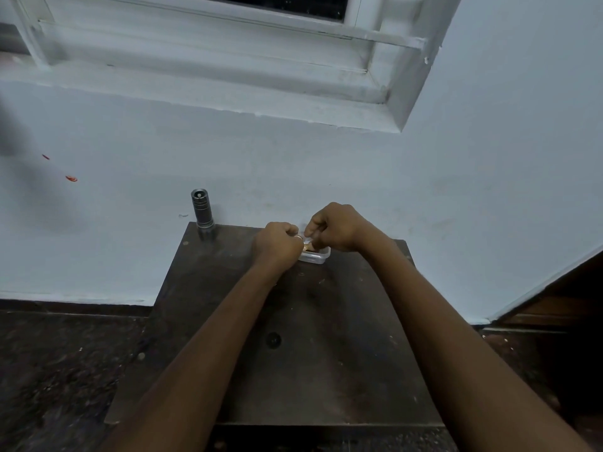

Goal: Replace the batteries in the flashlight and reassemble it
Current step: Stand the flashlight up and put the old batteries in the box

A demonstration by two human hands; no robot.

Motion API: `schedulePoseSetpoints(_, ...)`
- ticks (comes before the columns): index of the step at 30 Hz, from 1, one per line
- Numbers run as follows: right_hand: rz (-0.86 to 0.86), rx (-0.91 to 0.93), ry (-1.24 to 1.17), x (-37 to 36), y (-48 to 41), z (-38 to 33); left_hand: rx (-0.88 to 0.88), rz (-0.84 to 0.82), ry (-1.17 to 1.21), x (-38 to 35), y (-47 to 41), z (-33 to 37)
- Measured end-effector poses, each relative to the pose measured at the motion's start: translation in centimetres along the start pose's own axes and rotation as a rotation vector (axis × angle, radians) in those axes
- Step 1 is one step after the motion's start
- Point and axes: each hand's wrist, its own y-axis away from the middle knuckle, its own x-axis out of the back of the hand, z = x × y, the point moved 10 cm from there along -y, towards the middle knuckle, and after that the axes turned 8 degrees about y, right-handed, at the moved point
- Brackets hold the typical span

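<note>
A grey metal flashlight (202, 210) stands upright at the far left corner of the dark table (293, 353), its open end facing up. A small clear plastic box (318, 256) lies near the table's far edge. My left hand (277, 244) is closed just left of the box, with a ring on one finger. My right hand (332, 228) hovers over the box, fingers pinched downward. A small brass-coloured battery end (306, 247) shows between the two hands; which hand grips it is hidden.
The table stands against a pale blue wall (326, 164) under a white window frame (228, 60). Dark speckled floor lies on both sides. A wooden edge (561, 298) rises at the right.
</note>
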Motion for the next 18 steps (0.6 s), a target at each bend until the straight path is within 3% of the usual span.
schedulePoseSetpoints(7,-0.07,0.017,-0.123,-0.4,0.5,-0.4,0.078,-0.007,0.103,-0.6,-0.9,-1.3)
schedulePoseSetpoints(12,-0.023,0.008,-0.12,-0.8,0.5,0.1,0.085,-0.014,0.103,-0.7,-1.4,-1.4)
schedulePoseSetpoints(18,-0.012,-0.044,0.034,-0.8,-0.1,1.2,0.066,-0.001,0.072,-0.7,-1.1,-1.0)
